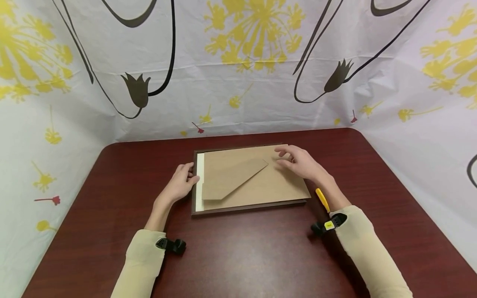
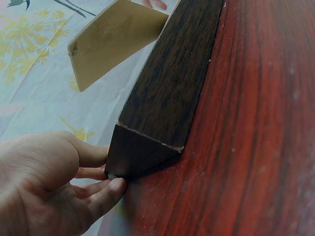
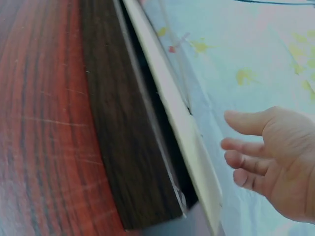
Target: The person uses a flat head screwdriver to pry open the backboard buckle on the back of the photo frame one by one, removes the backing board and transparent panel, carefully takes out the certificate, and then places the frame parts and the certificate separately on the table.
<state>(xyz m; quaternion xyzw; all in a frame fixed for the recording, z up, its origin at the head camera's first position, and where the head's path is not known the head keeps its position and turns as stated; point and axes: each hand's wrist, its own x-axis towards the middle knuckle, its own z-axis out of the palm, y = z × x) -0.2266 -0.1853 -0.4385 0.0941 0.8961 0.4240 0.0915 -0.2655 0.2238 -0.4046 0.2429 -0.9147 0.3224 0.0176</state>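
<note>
Gripping the dark brown wooden frame [image 1: 247, 208] by its left end with the left hand [image 1: 178, 182]. Holding the right hand [image 1: 299, 163], loose and empty, over the flat tan board [image 1: 268, 186] lying crooked on top. Maybe fitting it; next, probably needs sliding left.

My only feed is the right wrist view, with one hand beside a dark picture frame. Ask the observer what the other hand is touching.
Observer: The left hand grips the left side of the picture frame.
Operator: Does the backing board cover that end?
Observer: No. The head view shows a cream strip uncovered between the left rail and the backing board.
Operator: Anything else lying nearby?
Observer: A yellow handle lies on the tabletop close to the right forearm; I can't tell what tool it is.
</note>
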